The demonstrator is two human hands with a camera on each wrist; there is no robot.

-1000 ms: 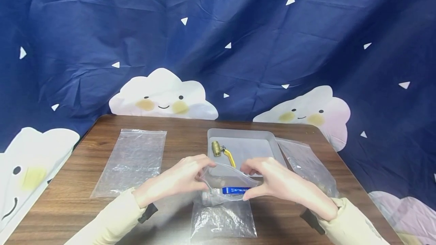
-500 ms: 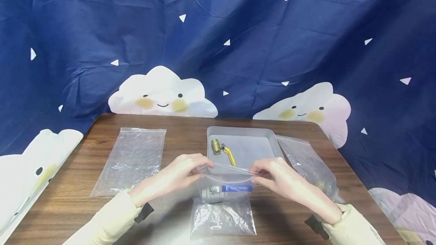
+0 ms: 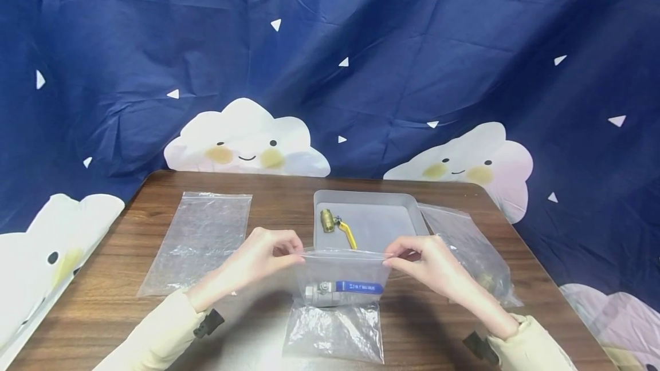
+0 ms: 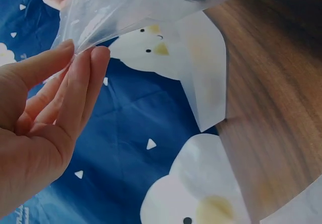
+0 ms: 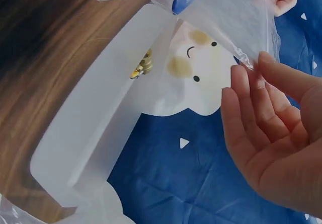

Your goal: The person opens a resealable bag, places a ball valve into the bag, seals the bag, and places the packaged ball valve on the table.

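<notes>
Both hands hold a clear zip bag (image 3: pixel 342 271) by the two ends of its top edge. Inside it lies a metal valve (image 3: pixel 322 294) with a blue lever (image 3: pixel 359 287). My left hand (image 3: pixel 263 253) pinches the left corner between thumb and fingers; the left wrist view shows the same hand (image 4: pixel 50 103) on the bag's corner. At the right corner, my right hand (image 3: pixel 433 262) pinches the plastic, as the right wrist view shows with thumb and fingertips of the hand (image 5: pixel 276 118) together. The mouth's two edges lie close together; whether the zip is sealed, I cannot tell.
A grey tray (image 3: pixel 381 216) behind the bag holds a brass valve (image 3: pixel 327 220) with a yellow lever (image 3: pixel 348 235). One flat clear bag (image 3: pixel 201 245) lies at left, another (image 3: pixel 332 334) in front. A filled bag (image 3: pixel 471 245) lies right of the tray.
The held bag's mouth, wide apart a second ago, has been drawn flat and straight. My hands have moved from its sides to pinch its top corners, a little farther apart.
</notes>
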